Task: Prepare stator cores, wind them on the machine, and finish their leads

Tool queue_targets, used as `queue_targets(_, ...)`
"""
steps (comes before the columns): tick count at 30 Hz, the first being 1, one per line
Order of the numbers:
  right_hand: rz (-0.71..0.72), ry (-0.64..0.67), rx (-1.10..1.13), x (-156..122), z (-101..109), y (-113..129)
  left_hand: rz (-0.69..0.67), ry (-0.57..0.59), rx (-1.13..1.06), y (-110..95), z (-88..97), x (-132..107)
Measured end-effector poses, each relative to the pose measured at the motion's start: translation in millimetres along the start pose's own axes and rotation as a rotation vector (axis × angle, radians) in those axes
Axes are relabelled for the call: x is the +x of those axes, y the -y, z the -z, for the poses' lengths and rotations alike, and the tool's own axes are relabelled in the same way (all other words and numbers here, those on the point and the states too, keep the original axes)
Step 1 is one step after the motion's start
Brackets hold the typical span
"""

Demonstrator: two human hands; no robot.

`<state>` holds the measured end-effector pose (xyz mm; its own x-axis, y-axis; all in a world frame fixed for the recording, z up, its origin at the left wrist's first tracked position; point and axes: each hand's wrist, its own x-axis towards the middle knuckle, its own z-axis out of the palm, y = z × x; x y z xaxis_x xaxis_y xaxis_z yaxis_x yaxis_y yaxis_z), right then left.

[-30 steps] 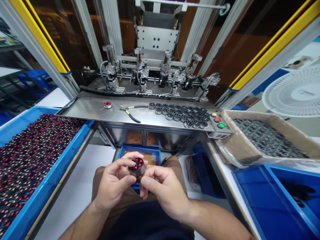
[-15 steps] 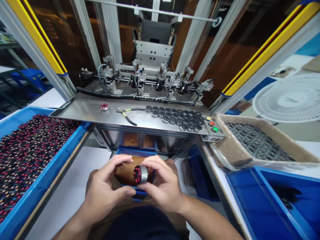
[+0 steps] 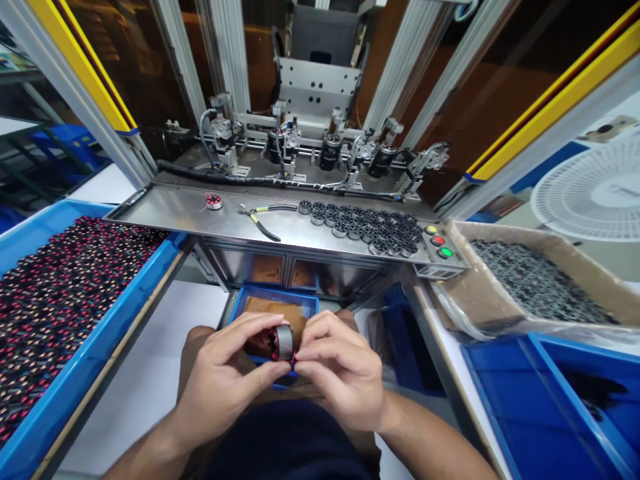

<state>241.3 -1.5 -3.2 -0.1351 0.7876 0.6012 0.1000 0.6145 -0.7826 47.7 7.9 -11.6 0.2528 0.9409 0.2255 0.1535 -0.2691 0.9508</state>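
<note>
A small round motor part (image 3: 281,341), with red windings and a grey metal ring, sits between both hands over my lap. My left hand (image 3: 220,377) pinches it from the left, thumb below and fingers on top. On the right side my right hand (image 3: 340,370) grips it with closed fingertips. Behind the part, a small blue bin (image 3: 305,303) shows under the bench edge.
A steel shelf (image 3: 165,210) carries one red-wound part (image 3: 215,201), pliers (image 3: 260,219), several grey rings (image 3: 365,228) and three buttons (image 3: 437,241). A blue tray (image 3: 95,363) of red-wound parts lies left. A cardboard box (image 3: 575,257) of grey parts and blue bins (image 3: 540,407) lie right.
The part was turned in my hands from windings facing up to lying on its side. Both hands closed tighter on it and shifted slightly lower.
</note>
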Motion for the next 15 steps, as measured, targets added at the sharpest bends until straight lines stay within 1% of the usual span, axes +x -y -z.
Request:
queue_targets(4, -0.192, -0.041, 0.047, -1, -4, 3, 0.09, 0.035, -0.259, -2, -6.4, -1)
queue_targets(5, -0.218, -0.042, 0.059, -2, -5, 4, 0.086, 0.041, -0.298, -2, -7.9, -2)
queue_targets(7, -0.245, -0.036, 0.076, -3, -4, 4, 0.037, 0.039, -0.29, -1, -9.3, -2)
queue_targets(9, -0.27, -0.02, 0.075, -4, 0, 3, -0.05, 0.025, -0.187, 0, -7.9, -3)
queue_targets(13, -0.348, 0.076, 0.007, 2, 21, 5, -0.289, 0.043, 0.184, 0, 0.9, -1)
queue_targets(15, -0.307, 0.127, -0.028, 8, 30, 9, -0.407, 0.064, 0.334, -2, 4.8, 0)
